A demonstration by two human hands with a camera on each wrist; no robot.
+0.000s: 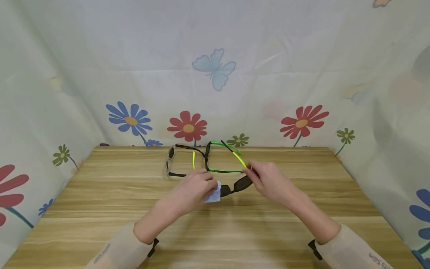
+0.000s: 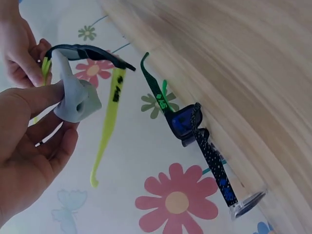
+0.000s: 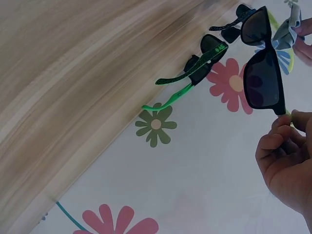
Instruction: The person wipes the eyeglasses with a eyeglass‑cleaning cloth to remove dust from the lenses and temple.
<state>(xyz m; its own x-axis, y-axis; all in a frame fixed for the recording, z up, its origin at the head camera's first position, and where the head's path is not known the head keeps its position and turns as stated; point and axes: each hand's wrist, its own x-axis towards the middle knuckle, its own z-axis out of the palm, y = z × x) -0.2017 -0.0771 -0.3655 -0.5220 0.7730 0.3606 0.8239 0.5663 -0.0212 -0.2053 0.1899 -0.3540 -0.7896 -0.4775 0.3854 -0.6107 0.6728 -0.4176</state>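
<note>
Black sunglasses with yellow temples (image 1: pixel 242 183) are held above the table between both hands. My left hand (image 1: pixel 193 190) pinches a light blue cloth (image 1: pixel 214 195) folded round one end of the frame, hiding part of that lens. In the left wrist view the cloth (image 2: pixel 78 100) is bunched between thumb and fingers. At the other end, my right hand (image 1: pixel 273 183) pinches the frame near the hinge. The right wrist view shows a dark lens (image 3: pixel 263 80) uncovered beside those fingertips. Both temples are unfolded, pointing away from me.
Behind the hands, black sunglasses with green temples (image 1: pixel 206 153) lie unfolded on the wooden table (image 1: pixel 100 194). Left of them are sunglasses with a clear frame and dark speckled temples (image 1: pixel 169 157). A flower-printed curtain (image 1: pixel 255 93) stands along the table's back and sides.
</note>
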